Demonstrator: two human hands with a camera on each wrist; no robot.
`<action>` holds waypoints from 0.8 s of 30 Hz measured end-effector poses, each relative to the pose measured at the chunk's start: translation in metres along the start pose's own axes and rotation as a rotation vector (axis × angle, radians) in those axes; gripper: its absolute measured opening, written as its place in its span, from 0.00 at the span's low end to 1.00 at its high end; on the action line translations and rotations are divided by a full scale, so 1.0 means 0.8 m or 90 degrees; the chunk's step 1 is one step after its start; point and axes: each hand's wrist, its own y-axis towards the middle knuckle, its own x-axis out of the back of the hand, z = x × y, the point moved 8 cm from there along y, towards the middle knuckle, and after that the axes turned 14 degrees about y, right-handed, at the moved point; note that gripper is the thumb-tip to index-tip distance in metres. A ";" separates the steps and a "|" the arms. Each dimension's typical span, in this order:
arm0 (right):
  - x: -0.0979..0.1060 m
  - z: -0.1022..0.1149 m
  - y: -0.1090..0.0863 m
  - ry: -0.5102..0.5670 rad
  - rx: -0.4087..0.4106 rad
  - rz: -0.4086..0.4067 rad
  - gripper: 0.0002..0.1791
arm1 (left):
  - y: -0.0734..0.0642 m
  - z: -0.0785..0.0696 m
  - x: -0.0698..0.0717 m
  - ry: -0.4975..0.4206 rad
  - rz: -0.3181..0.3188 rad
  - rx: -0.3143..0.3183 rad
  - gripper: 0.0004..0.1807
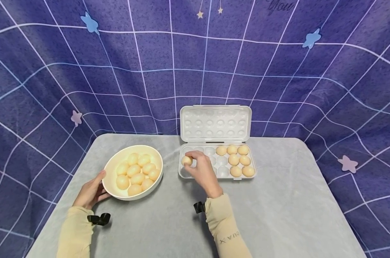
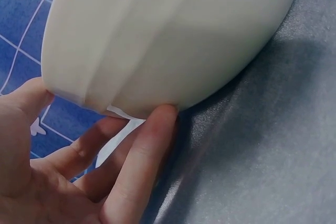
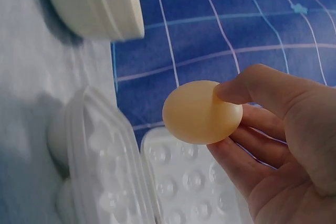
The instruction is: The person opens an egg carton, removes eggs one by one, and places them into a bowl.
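On the left of the head view, a cream bowl (image 1: 115,160) holds several pale brown eggs (image 1: 135,170). My left hand (image 1: 88,191) grips its left side, thumb at the rim and fingers against the lower wall (image 2: 157,51). Over the left part of a clear plastic egg carton (image 1: 209,151), my right hand (image 1: 206,174) pinches one egg (image 3: 194,113) between thumb and fingers. In the right wrist view this egg is above the carton, apart from its cups. Several eggs (image 1: 244,160) sit in the carton's right-hand cups. My right hand hides some left cups.
The carton's lid (image 1: 215,123) stands raised at the back. A grey cloth (image 1: 285,200) covers the table. Behind it hangs a blue curtain (image 1: 195,53) with grid lines and stars. Black wrist mounts (image 1: 99,219) stick out from both sleeves.
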 end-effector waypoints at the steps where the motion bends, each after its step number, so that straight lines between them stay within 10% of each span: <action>1: -0.004 0.004 0.002 -0.002 0.005 0.005 0.16 | 0.001 0.000 0.000 -0.001 -0.001 -0.001 0.49; 24: -0.086 0.046 0.028 -0.030 0.059 0.106 0.14 | -0.003 0.000 0.000 0.005 -0.012 0.006 0.49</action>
